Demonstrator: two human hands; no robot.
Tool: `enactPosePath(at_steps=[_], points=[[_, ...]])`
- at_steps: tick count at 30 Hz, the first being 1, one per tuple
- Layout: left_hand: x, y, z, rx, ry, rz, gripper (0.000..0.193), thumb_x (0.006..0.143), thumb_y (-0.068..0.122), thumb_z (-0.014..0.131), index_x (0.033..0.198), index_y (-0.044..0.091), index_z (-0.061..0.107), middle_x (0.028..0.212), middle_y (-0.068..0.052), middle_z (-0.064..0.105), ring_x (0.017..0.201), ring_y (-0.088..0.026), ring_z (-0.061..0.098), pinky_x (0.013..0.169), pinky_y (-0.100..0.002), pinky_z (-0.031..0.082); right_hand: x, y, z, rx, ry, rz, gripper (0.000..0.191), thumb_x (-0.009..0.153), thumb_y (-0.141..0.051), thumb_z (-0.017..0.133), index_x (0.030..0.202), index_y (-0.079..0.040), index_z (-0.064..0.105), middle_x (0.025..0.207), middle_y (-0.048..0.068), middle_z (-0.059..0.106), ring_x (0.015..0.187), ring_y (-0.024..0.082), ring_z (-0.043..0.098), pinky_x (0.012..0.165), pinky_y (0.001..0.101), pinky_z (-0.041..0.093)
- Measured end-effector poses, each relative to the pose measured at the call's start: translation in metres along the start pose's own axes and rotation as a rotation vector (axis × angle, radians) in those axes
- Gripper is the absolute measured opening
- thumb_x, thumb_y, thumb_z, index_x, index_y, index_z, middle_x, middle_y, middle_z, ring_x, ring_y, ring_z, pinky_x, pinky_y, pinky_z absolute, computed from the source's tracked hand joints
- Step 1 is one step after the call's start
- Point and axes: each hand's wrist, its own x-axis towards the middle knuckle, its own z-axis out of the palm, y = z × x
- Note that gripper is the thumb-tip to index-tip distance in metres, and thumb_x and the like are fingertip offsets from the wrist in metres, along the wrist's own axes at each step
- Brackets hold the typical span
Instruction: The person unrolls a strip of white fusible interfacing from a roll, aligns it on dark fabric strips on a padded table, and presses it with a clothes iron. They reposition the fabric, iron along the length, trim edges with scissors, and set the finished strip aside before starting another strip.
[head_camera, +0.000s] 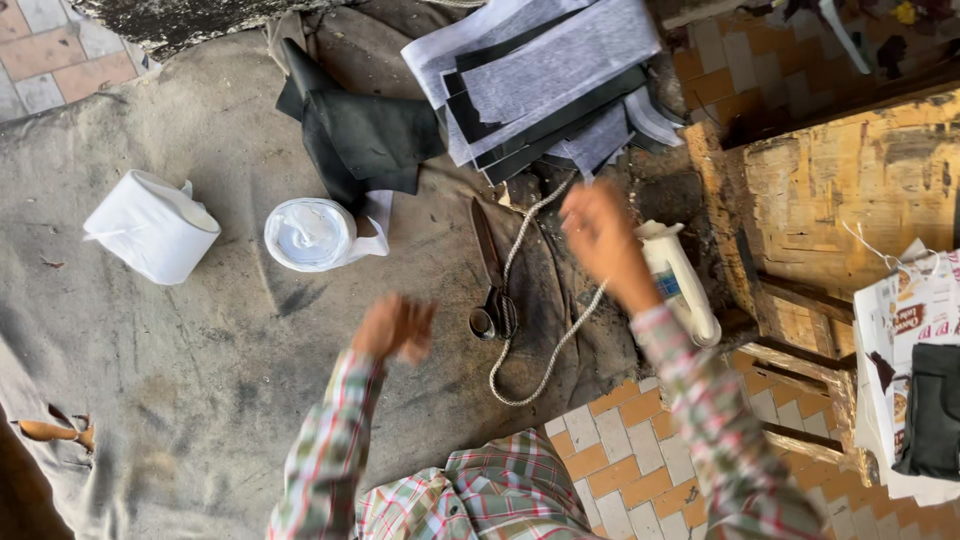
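Landmark: the scissors (492, 290), lying closed on a grey cloth (200, 400) spread over the tiled floor (620, 470), handles toward the person, apparently laid for easy pick-up.

- Well left of the scissors: a white roll (152, 227) on its side, loose end up.
- Nearer left: a white tub (308, 234), a white strip trailing from it.
- Above-left of the scissors: dark folded fabric pieces (360, 135), heaped loosely.
- Just below-left of the scissors: left hand (396, 328), raised over the cloth, blurred. Fingers look curled with nothing seen in them; how far its grip is open cannot be told.
- Touching the scissors' right side: a pale cord (540, 310), curving in a loop down toward the person.
- Above-right of the scissors: grey and black cut strips (560, 75), stacked flat.
- Right of the scissors: right hand (600, 240), blurred, over the cord; fingers spread, empty.
- Further right: a white bottle (682, 285), lying beside that forearm.
- Far right: a printed carton (915, 370) by wooden framing.
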Motion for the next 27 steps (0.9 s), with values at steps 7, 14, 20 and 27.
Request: enactPosePath(at_steps=[7,14,20,27], points=[[-0.207,0.072,0.148,-0.733,-0.567,-0.403,0.064,0.096,0.056,0.055,0.074,0.001,0.080,0.056,-0.009,0.071,0.042,-0.019,0.064,0.048,-0.036,0.053,-0.267,-0.088,0.100,0.320,-0.278,0.283,0.010,0.088,-0.002,0.067,0.091,-0.010,0.071,0.093,0.003,0.068,0.079,0.017,0.068,0.068,0.0309,0.054],[-0.220,0.143,0.223,-0.697,-0.315,-0.446,0.061,0.094,0.055,0.058,0.074,0.000,0.077,0.056,-0.011,0.069,0.046,-0.021,0.065,0.051,-0.037,0.052,-0.392,-0.051,0.049,0.091,-0.287,0.369,0.008,0.093,-0.017,0.069,0.099,-0.011,0.070,0.101,0.002,0.071,0.089,0.018,0.073,0.076,0.0350,0.057],[-0.196,0.186,0.226,-0.566,-0.470,-0.340,0.057,0.095,0.053,0.057,0.080,0.001,0.075,0.061,-0.012,0.069,0.051,-0.022,0.065,0.054,-0.037,0.053,-0.496,-0.004,-0.011,0.055,0.036,0.572,0.012,0.093,-0.024,0.070,0.095,-0.012,0.067,0.099,0.003,0.074,0.097,0.018,0.073,0.082,0.0350,0.056],[-0.194,0.215,0.234,-0.471,-0.533,-0.293,0.053,0.096,0.050,0.057,0.086,0.001,0.073,0.068,-0.012,0.070,0.056,-0.022,0.067,0.057,-0.038,0.053,-0.622,0.074,-0.083,0.381,0.281,0.958,0.028,0.090,-0.027,0.080,0.105,-0.004,0.073,0.101,0.010,0.078,0.090,0.021,0.075,0.081,0.0371,0.062]])
